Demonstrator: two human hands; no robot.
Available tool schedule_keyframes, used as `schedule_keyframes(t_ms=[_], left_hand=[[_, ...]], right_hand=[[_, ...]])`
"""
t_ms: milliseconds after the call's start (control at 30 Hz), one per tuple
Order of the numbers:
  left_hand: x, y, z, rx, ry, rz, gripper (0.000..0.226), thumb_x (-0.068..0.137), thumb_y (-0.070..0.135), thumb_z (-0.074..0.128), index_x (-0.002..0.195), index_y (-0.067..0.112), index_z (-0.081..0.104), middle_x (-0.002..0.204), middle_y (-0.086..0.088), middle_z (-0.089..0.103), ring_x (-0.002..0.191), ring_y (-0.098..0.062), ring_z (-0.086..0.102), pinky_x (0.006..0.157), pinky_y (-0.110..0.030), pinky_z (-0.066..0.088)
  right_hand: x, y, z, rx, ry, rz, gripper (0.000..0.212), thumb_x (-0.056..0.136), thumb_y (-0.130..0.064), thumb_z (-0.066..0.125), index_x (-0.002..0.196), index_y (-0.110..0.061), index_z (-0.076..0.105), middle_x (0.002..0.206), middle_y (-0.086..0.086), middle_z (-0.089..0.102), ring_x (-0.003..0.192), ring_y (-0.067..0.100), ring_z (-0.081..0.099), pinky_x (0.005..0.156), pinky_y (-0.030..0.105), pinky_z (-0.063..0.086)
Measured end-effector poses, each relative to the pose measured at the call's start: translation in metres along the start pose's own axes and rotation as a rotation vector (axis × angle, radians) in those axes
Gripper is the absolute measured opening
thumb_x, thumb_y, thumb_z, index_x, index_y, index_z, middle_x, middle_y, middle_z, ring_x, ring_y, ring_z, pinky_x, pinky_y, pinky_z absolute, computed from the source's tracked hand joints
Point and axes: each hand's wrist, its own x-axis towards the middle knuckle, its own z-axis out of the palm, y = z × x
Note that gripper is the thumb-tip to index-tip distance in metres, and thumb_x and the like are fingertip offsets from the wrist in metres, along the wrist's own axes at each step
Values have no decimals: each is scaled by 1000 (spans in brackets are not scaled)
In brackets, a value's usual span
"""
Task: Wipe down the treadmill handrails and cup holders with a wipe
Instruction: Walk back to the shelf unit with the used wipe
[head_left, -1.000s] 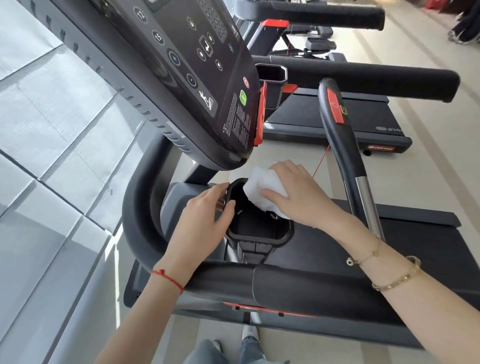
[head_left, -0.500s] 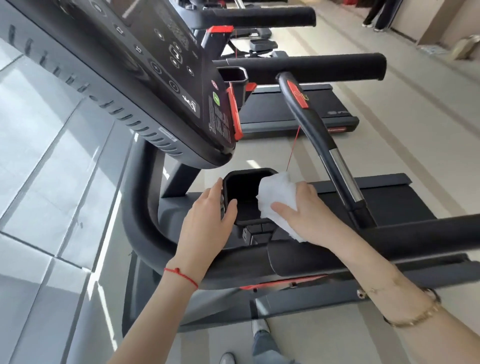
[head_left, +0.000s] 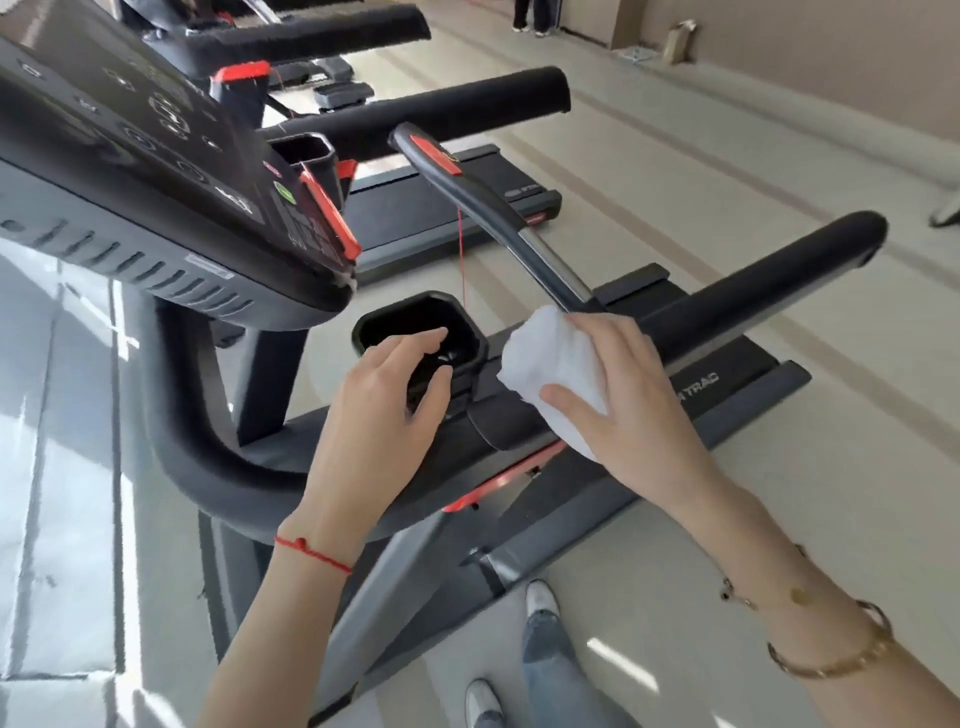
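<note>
A black cup holder (head_left: 410, 307) sits under the treadmill console (head_left: 156, 171). My left hand (head_left: 376, 410) hovers over its near rim with fingers loosely curved, and I cannot tell whether it touches the rim. My right hand (head_left: 628, 400) holds a bunched white wipe (head_left: 545, 358) just right of the cup holder. It presses the wipe against the near end of the black padded handrail (head_left: 769, 280), which runs away to the right. The cup holder's near side is hidden behind my left hand.
A curved centre grip bar (head_left: 483, 208) with a red tab and a thin red cord rises just behind the wipe. More treadmills (head_left: 415, 114) stand in a row beyond. The treadmill belt deck (head_left: 737, 379) lies below the rail. My shoes (head_left: 540, 597) are on the floor.
My right hand has carried the wipe out of the cup holder and rightward onto the handrail. My left hand has let go of the cup holder's rim and lifted slightly.
</note>
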Motion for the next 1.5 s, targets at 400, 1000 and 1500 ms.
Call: schedule_keyframes(t_ms=[400, 1000, 1500], left_hand=[[-23, 84, 72, -169, -256, 322, 27, 96, 18, 56, 122, 16, 64, 114, 6, 65, 96, -13, 60, 87, -31, 50], [-46, 292, 274, -404, -770, 764, 29, 96, 15, 58, 124, 14, 65, 117, 1, 66, 109, -16, 62, 85, -36, 53], [-30, 377, 362, -461, -884, 848, 28, 96, 13, 57, 123, 12, 65, 117, 3, 67, 108, -15, 63, 90, -38, 53]], right_hand=[[-142, 50, -71, -109, 200, 373, 56, 90, -31, 65, 141, -25, 41, 137, -11, 43, 124, 8, 38, 102, 9, 23], [-324, 139, -177, -183, 563, 947, 58, 93, -43, 55, 145, -31, 32, 138, -15, 35, 119, 4, 34, 99, 23, 26], [-347, 200, -240, -245, 676, 1100, 59, 92, -41, 57, 144, -24, 36, 136, -5, 41, 118, 17, 42, 99, 28, 31]])
